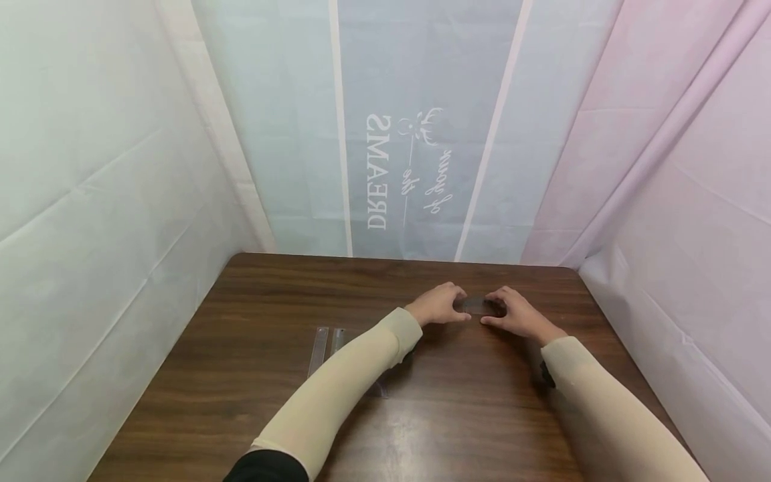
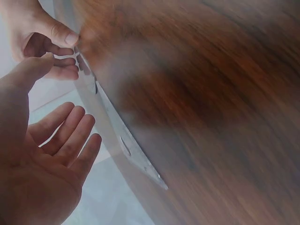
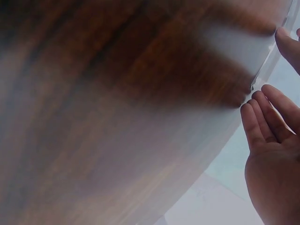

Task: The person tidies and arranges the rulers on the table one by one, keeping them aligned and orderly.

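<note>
A thin, clear plastic drawing piece [image 1: 476, 306] with cut-outs and a pointed corner, like a set square, lies on the table near its far edge. My left hand [image 1: 441, 304] is at its left end, thumb and fingers apart; in the left wrist view this hand [image 2: 51, 164] has its fingers spread, with the clear piece [image 2: 140, 161] beyond them. At the other end is my right hand [image 1: 517, 314]. The right wrist view shows that hand [image 3: 274, 154] with straight fingers, their tips by the clear edge. Whether it presses the edge is hard to tell.
Two clear rulers [image 1: 317, 351] lie side by side left of my left forearm. A curved clear plastic edge [image 1: 383, 389] shows beside that sleeve, the rest hidden. The brown wooden table [image 1: 253, 375] is closed in by cloth curtains [image 1: 120, 167] on the sides and back.
</note>
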Tool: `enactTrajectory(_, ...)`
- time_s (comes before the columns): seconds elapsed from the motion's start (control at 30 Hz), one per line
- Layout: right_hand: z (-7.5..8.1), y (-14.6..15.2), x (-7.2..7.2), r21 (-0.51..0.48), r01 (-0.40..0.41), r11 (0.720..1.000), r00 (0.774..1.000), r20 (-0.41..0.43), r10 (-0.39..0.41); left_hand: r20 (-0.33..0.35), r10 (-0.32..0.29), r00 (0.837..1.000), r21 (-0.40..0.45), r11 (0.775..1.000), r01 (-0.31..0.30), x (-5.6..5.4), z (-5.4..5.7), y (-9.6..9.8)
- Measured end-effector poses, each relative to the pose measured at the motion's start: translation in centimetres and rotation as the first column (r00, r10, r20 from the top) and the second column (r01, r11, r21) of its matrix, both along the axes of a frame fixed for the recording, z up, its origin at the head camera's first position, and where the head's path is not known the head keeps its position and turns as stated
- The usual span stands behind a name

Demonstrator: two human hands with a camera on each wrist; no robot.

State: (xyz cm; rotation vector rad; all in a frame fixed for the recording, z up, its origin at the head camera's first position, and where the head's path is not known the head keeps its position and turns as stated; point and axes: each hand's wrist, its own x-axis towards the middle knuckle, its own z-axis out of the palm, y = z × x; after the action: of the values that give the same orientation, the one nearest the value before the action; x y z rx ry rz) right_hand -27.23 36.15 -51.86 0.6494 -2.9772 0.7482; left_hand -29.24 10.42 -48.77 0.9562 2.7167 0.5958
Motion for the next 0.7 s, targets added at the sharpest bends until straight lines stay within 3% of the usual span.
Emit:
enactTrajectory(0.37,0.5,0.0,-0.6,0.035,-0.005,0.999,0.999,0.04,0.004,-0.002,0.016,1.0,-0.039,0.999,-0.016,-0.5,-0.5,1.7)
enactTrajectory(0.7,1.1,-0.3,-1.1,0.065,0.009,0.998,0.997,0.075,-0.014,-0.065,0.04,0.997,-0.115,0.992,-0.047,-1.1,-1.1,2.5)
